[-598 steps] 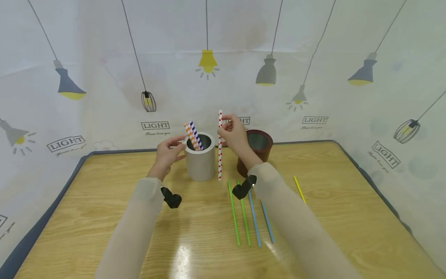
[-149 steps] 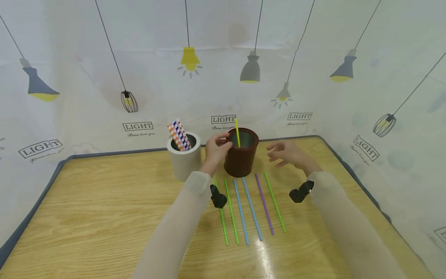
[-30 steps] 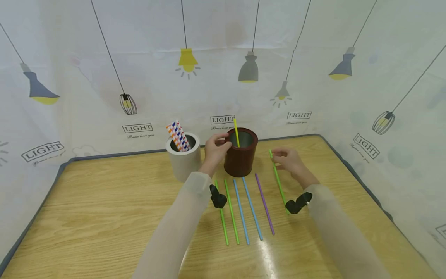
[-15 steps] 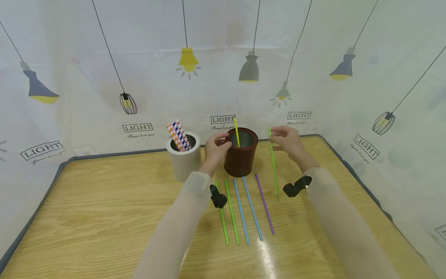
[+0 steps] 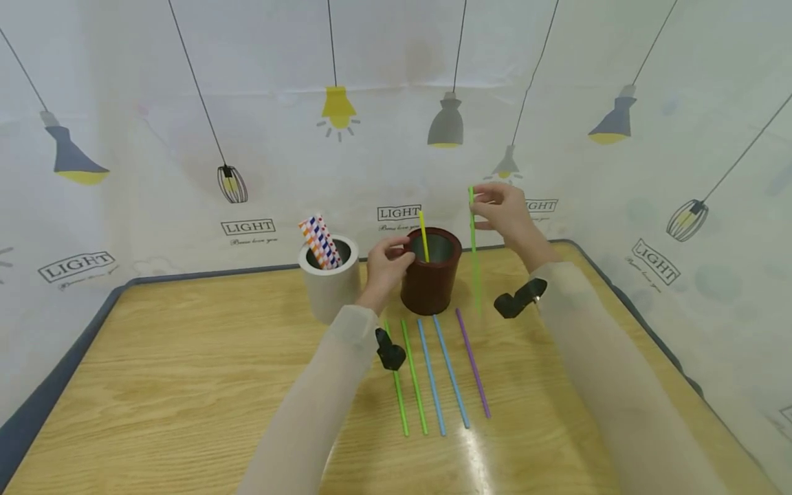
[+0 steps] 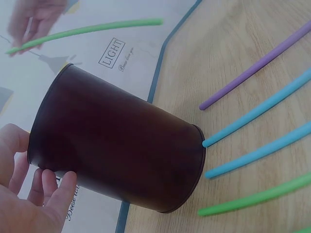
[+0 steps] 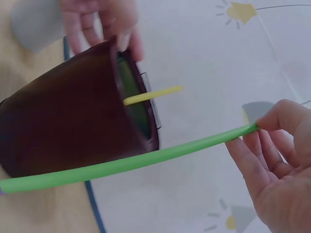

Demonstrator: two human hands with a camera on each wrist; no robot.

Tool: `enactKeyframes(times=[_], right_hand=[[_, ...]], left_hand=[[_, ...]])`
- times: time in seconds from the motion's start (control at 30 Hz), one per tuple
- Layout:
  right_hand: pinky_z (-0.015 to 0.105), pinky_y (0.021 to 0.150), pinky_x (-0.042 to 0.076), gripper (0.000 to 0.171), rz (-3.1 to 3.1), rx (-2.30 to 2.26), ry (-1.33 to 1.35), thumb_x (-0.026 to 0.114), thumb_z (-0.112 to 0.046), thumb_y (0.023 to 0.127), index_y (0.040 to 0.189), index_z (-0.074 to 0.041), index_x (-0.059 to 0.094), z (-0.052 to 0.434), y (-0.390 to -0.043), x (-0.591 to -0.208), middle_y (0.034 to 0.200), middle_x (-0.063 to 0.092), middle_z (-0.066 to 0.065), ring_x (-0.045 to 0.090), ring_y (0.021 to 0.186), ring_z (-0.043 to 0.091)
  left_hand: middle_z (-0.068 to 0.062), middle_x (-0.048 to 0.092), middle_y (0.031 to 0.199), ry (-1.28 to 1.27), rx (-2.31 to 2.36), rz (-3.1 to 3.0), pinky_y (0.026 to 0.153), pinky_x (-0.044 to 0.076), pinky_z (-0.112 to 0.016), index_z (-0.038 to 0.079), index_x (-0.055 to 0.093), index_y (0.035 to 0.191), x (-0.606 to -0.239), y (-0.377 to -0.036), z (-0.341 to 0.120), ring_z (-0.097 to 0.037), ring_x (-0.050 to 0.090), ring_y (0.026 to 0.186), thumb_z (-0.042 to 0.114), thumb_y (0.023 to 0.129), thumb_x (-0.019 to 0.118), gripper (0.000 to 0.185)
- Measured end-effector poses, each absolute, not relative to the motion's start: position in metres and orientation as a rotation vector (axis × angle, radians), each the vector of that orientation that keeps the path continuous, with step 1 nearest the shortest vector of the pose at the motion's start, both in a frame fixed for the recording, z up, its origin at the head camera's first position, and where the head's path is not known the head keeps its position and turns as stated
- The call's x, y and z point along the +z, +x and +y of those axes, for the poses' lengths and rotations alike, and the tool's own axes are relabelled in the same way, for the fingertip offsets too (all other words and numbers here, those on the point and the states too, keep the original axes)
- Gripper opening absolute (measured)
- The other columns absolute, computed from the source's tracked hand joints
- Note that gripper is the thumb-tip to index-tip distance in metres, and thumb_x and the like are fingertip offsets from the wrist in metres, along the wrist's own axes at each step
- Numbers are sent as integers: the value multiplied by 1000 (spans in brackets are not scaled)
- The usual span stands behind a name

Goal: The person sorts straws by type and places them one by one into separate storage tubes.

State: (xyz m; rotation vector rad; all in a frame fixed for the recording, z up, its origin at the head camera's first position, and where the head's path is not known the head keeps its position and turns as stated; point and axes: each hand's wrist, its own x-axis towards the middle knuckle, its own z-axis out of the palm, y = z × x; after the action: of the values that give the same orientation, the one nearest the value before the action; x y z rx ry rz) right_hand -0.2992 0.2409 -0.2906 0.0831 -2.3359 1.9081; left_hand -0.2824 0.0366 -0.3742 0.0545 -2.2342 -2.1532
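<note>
My right hand [image 5: 504, 212] pinches a green straw [image 7: 146, 158] near its top end. The straw hangs almost upright to the right of a dark brown cup [image 5: 428, 285], with its lower end above the table. My left hand [image 5: 385, 269] grips the cup's left rim, as the left wrist view [image 6: 29, 194] also shows. The cup stands upright, and a yellow straw [image 5: 424, 237] leans inside it, its top sticking out. In front of the cup, a purple straw [image 5: 473, 364], two blue straws and two green straws lie side by side.
A white cup [image 5: 334, 292] stands left of the brown cup, with several patterned paper straws [image 5: 318, 240] in it. Behind the wooden table [image 5: 185, 357] rises a wall covering [image 5: 278, 137] printed with lamps. My left forearm crosses the table's middle.
Since about five seconds ago, my right hand has picked up the rightmost green straw from the table and raised it upright, toward the brown cup. My left hand stays on the cup's rim.
</note>
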Motion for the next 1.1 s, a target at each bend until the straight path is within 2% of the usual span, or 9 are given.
enactKeyframes(times=[0.37,0.67,0.87,1.1], right_hand=[[27,63,54,34,-2173,1957,121,57,3,81,115,6,53,222,-312,-255,91,50,7,54,81,14],[28,67,54,34,-2134,1901,158,57,4,82,116,4,54,206,-314,-235,91,52,7,55,84,16],[27,68,54,35,-2115,1905,96,57,5,82,116,1,55,203,-318,-233,93,52,6,55,86,16],[26,66,54,35,-2112,1909,12,55,5,81,116,2,54,203,-330,-252,92,50,6,54,81,14]], left_hand=[[-13,57,99,26,-2136,-2218,62,50,-27,5,64,109,-377,-285,38,-19,59,82,2,79,63,30],[-14,57,99,28,-2125,-2220,63,51,-29,4,65,108,-377,-285,36,-19,59,82,2,78,63,30],[-14,58,98,41,-2116,-2236,63,50,-28,5,65,108,-376,-283,37,-20,59,83,2,78,64,30],[-12,58,96,37,-2133,-2215,61,48,-25,5,65,108,-378,-285,36,-21,60,83,2,78,64,31]])
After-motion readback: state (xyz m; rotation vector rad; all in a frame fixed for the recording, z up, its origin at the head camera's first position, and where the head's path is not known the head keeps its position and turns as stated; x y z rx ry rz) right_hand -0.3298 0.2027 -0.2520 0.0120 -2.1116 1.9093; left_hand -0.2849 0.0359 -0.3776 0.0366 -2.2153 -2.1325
